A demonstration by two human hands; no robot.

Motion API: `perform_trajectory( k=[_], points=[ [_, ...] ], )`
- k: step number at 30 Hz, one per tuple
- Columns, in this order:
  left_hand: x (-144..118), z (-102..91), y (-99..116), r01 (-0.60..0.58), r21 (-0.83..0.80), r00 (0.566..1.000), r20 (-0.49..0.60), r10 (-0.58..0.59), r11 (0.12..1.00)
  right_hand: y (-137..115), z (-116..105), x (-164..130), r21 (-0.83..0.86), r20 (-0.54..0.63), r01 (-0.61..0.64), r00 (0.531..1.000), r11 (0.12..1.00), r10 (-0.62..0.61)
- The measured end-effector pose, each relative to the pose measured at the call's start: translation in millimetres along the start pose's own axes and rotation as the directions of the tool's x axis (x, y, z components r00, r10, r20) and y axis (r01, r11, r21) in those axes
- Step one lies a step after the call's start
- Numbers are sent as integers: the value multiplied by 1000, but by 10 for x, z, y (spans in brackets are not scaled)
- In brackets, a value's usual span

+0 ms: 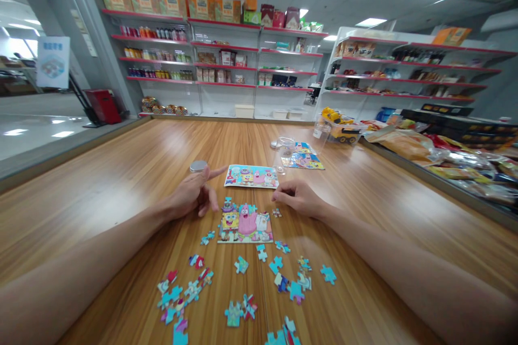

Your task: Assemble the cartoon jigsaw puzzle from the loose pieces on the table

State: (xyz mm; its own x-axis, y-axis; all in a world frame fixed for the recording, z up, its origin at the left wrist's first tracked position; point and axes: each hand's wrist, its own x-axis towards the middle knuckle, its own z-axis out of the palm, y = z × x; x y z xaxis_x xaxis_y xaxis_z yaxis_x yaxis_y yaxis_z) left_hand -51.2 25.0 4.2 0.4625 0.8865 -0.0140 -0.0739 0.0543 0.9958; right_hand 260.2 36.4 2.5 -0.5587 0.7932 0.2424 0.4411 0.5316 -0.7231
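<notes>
The picture card (252, 177) lies beyond the part-built puzzle (246, 224), long axis left-to-right, top pointing forward, between the left hand (193, 194), unclenched and pointing at it, and the curled right hand (300, 198), whose grip cannot be told.

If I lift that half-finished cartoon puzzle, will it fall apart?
The flat, colourful, partly joined cartoon jigsaw might: its knobbly top edge suggests interlocking joints. It looks thin, so it's probably light. Pushed on the glossy brown wood-grain table, it would likely slide.
</notes>
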Motion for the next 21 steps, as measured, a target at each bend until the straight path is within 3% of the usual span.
perform_trajectory(
  k=[3,7,14,21],
  points=[
    [-7,-4,11,-15,-32,999,40,16,999,7,6,2,-10,-2,10,1000,1000,-10],
    [-11,-43,-13,-50,-33,999,14,50,998,18,6,-9,-28,-10,20,1000,999,-21],
    [18,-61,-53,10,116,1000,-25,-7,993,34,13,-1,-60,22,8,1000,998,-7],
    [34,-49,-55,58,170,998,7,-60,984,21,15,-8,-67,18,29,999,997,-27]
  ],
)
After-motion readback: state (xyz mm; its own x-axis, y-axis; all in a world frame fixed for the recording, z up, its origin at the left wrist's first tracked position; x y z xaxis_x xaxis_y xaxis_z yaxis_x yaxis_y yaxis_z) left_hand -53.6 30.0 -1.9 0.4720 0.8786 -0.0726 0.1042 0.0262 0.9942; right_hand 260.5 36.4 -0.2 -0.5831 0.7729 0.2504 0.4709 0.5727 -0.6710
